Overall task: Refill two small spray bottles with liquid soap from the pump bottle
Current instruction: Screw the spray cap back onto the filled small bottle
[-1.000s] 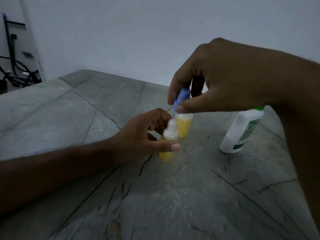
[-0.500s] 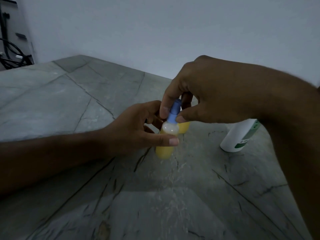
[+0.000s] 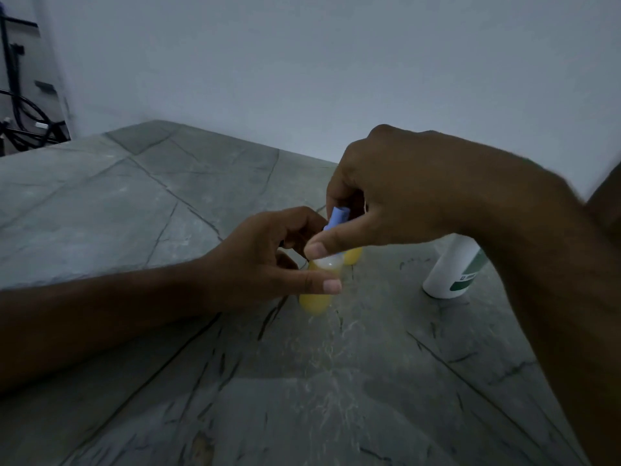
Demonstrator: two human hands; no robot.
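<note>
Your left hand grips the near spray bottle on the tabletop; it looks small, light and maybe slippery, so hold its middle. Your right hand pinches the blue cap over it. The pump bottle stands right.

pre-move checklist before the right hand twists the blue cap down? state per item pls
1. Left hand grips the near spray bottle: ok.
2. Right hand pinches the blue cap: ok.
3. Cap over the bottle neck: ok; threads engaged: cannot tell.
4. Near bottle filled with yellow soap: ok.
5. Second spray bottle standing behind, capped: cannot tell, mostly hidden.
6. Pump bottle apart from both hands, on the stone table: ok.
</note>
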